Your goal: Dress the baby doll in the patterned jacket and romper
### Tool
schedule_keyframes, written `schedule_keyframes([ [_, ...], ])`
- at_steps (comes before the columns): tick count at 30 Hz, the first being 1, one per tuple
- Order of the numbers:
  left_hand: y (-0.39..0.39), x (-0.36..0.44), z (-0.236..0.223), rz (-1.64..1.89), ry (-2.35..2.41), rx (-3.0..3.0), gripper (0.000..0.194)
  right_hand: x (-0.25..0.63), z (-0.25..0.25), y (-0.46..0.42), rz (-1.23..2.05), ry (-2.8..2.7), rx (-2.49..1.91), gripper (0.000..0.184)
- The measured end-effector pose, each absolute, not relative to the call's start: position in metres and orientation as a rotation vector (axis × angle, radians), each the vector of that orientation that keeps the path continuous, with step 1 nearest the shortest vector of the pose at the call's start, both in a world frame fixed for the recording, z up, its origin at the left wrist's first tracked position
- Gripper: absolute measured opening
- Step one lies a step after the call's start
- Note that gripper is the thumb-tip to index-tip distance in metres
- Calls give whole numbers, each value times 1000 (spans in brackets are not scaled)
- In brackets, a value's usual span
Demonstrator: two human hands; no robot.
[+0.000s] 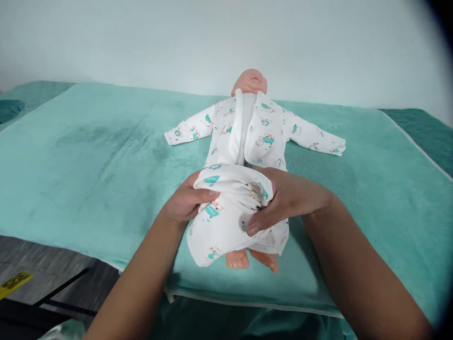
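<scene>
A baby doll (250, 82) lies on its back on a teal blanket (88, 156), head away from me, bare feet (252, 259) toward me. It wears a white printed top (264, 134) with both sleeves spread out sideways. White printed trousers (226, 215) are bunched over its legs. My left hand (184, 203) grips the trousers' bunched cloth on the left side, thumb on top. My right hand (286, 200) grips the cloth on the right, fingers curled over the fabric.
The teal blanket covers a padded surface whose front edge (247, 302) runs just below the doll's feet. A darker green cover (424, 137) shows at the far right. Grey floor with a yellow label (14, 282) lies at the lower left. A white wall stands behind.
</scene>
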State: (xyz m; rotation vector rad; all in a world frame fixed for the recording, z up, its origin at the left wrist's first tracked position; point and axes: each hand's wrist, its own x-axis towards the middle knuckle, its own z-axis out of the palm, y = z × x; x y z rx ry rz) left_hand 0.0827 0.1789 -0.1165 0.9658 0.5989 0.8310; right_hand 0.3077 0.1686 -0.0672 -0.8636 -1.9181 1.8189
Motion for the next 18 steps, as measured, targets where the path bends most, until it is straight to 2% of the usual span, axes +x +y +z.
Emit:
schedule_keyframes([
  [10, 171, 88, -107, 807, 608, 1147, 37, 311, -86, 170, 1822, -1488, -694, 22],
  [16, 126, 91, -71, 634, 965, 1281, 17, 311, -75, 172, 1696, -1754, -661, 22],
  [18, 103, 97, -62, 665, 1033, 1196, 17, 312, -70, 173, 1632, -1895, -719, 21],
])
